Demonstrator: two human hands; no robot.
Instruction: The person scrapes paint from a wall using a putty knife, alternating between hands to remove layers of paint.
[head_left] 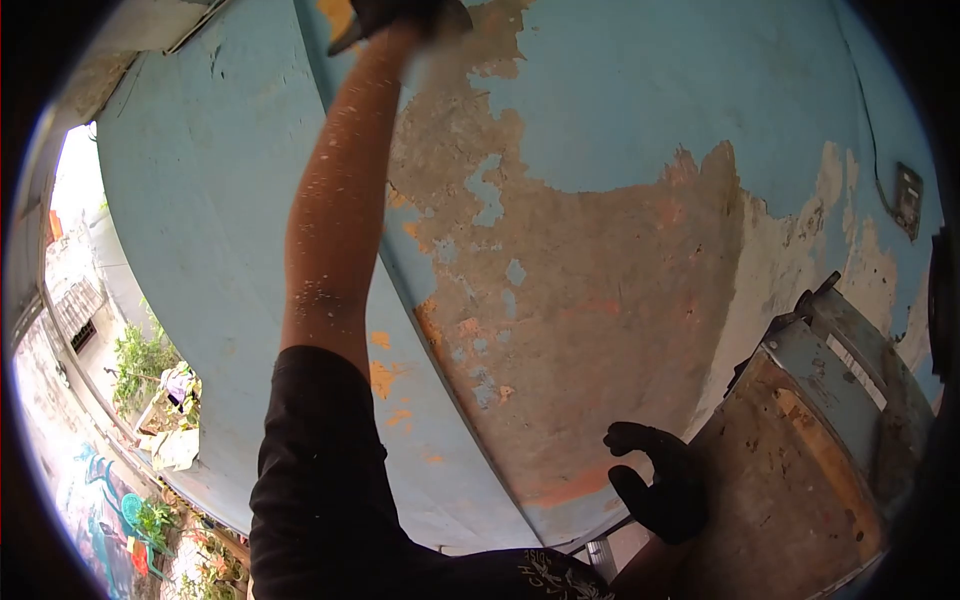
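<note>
My left arm is stretched up to the wall [600, 270], bare from the black sleeve to the wrist and speckled with pale flakes. At the upper edge of the view, my left hand [410, 14] in a black glove is closed against the peeled surface. It is blurred and partly cut off, and what it grips cannot be made out. Lower right, my right hand [668, 490], also black-gloved, is open, with thumb and fingers curved apart and nothing between them. It is beside a worn brown panel [770, 470] of some furniture.
Light blue paint [640, 90] borders bare brown plaster with ragged edges. A vertical seam [455, 385] runs down the wall. At right are a grey metal-like frame [840, 365] and a switch plate [907, 200] with a cable. Plants [143, 352] show outside at left.
</note>
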